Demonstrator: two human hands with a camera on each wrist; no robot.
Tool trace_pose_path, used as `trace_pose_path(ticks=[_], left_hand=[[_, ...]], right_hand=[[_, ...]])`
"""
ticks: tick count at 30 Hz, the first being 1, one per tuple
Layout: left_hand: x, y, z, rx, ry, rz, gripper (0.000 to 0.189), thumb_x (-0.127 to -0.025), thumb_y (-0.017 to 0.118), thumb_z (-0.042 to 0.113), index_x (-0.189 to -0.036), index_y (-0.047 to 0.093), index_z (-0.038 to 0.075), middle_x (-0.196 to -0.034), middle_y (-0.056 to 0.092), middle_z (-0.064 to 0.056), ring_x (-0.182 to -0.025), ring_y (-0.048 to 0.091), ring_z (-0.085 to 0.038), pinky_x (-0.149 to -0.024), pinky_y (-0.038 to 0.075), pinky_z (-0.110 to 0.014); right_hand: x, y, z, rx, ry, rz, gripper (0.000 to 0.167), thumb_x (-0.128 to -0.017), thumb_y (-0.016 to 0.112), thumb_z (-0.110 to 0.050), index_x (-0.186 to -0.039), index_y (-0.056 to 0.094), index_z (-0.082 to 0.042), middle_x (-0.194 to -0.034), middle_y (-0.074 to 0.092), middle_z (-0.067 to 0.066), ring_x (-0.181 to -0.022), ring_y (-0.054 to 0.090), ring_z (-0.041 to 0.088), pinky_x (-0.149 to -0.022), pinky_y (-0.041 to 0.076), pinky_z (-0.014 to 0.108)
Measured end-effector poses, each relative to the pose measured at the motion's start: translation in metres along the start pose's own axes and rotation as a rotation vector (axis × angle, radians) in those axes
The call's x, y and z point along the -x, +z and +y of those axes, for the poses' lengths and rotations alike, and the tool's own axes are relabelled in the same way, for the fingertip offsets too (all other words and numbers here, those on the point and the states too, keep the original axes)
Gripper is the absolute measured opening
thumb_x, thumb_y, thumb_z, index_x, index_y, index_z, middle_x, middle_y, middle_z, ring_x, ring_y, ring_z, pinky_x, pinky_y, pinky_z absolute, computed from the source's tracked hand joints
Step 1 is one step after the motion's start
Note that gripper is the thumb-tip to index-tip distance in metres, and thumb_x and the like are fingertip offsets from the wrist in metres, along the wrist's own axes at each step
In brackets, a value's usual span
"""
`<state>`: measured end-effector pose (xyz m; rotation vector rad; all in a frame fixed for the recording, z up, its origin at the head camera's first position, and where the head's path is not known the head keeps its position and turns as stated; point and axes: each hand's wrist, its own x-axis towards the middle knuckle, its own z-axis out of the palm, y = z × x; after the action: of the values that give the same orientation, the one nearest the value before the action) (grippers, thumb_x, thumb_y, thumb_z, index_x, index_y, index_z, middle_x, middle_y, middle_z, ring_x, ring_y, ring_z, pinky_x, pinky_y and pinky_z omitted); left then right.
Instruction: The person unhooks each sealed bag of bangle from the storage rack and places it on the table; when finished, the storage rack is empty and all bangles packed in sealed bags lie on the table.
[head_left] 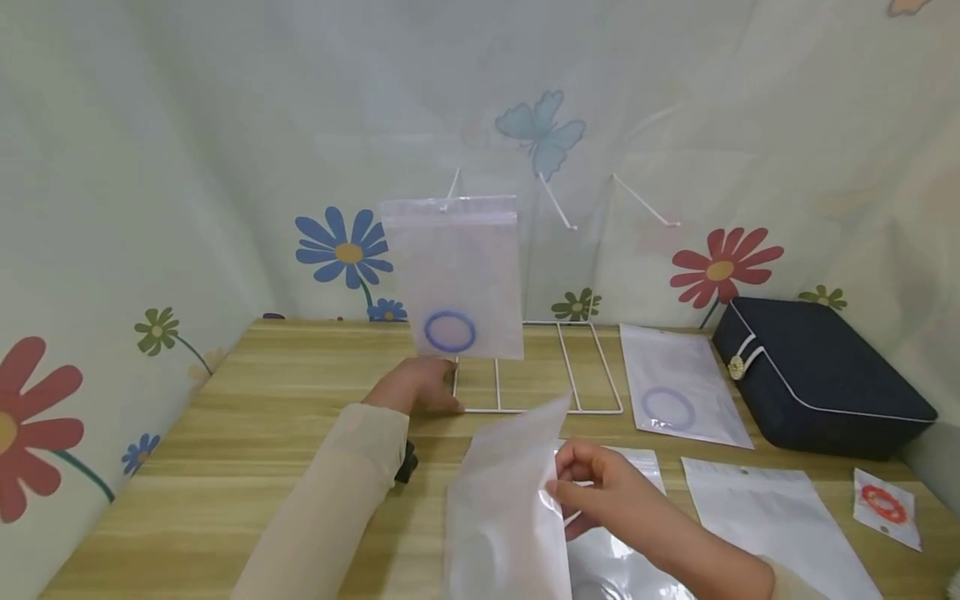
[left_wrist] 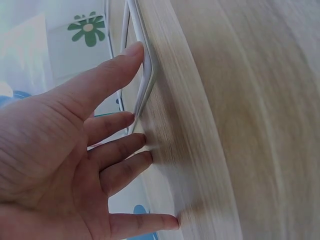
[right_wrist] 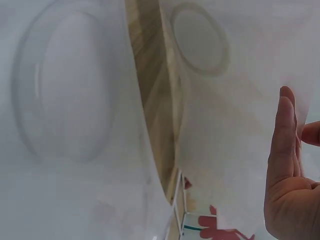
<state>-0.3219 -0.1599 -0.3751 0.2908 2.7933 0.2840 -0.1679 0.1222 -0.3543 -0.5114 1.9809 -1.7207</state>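
On the counter (head_left: 225, 450) stands a white rack (head_left: 600, 411), with a dark case (head_left: 832, 367) to its right. In front of the rack, a raised bag (head_left: 510, 508) is pinched at its right edge by the right hand (head_left: 600, 492). Another, the hung bag (head_left: 468, 267), is on a hook. The left hand (head_left: 427, 385), fingers spread, touches the rack's front left corner. Low in the hung bag shows a blue ring (head_left: 450, 350).

Wood-grain table (head_left: 187, 483) holds white rack (head_left: 567, 367), pouches (head_left: 681, 375), case (head_left: 817, 375).
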Motion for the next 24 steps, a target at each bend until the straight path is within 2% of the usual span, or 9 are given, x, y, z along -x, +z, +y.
trace_pose_path(ticks=[6,14,18,24], left_hand=[[0.0,-0.001,0.001,-0.013,-0.001,-0.006,0.08,-0.085,0.076,0.043,-0.149,0.043,0.008,-0.147,0.048,-0.018,-0.135,0.043,-0.038,-0.111,0.035,-0.047],[0.002,-0.002,0.002,0.022,-0.024,0.005,0.08,-0.084,0.078,0.041,-0.149,0.044,0.008,-0.147,0.047,-0.018,-0.136,0.042,-0.038,-0.111,0.034,-0.048],[0.001,-0.002,0.003,0.034,-0.037,-0.006,0.081,-0.084,0.077,0.041,-0.15,0.042,0.01,-0.149,0.045,-0.017,-0.137,0.04,-0.039,-0.112,0.032,-0.049],[-0.001,-0.001,0.003,0.031,-0.049,-0.021,0.081,-0.085,0.076,0.043,-0.151,0.041,0.011,-0.151,0.043,-0.016,-0.138,0.039,-0.038,-0.113,0.031,-0.049]], right_hand=[[-0.006,0.01,0.021,-0.062,0.103,-0.018,0.015,-0.096,0.06,-0.01,-0.097,0.048,-0.002,-0.08,0.061,0.004,-0.069,0.064,0.017,-0.064,0.059,0.037],[-0.016,0.027,0.044,-0.121,0.182,-0.06,0.011,-0.096,0.056,-0.01,-0.095,0.047,-0.003,-0.08,0.068,0.008,-0.068,0.068,0.019,-0.061,0.059,0.035],[-0.02,0.031,0.05,-0.083,0.222,-0.07,0.012,-0.097,0.056,-0.011,-0.094,0.046,-0.005,-0.074,0.068,0.011,-0.063,0.067,0.017,-0.057,0.058,0.032],[-0.02,0.03,0.054,-0.011,0.243,-0.067,0.014,-0.096,0.058,-0.009,-0.094,0.045,-0.006,-0.068,0.063,0.007,-0.055,0.063,0.014,-0.052,0.057,0.03]])
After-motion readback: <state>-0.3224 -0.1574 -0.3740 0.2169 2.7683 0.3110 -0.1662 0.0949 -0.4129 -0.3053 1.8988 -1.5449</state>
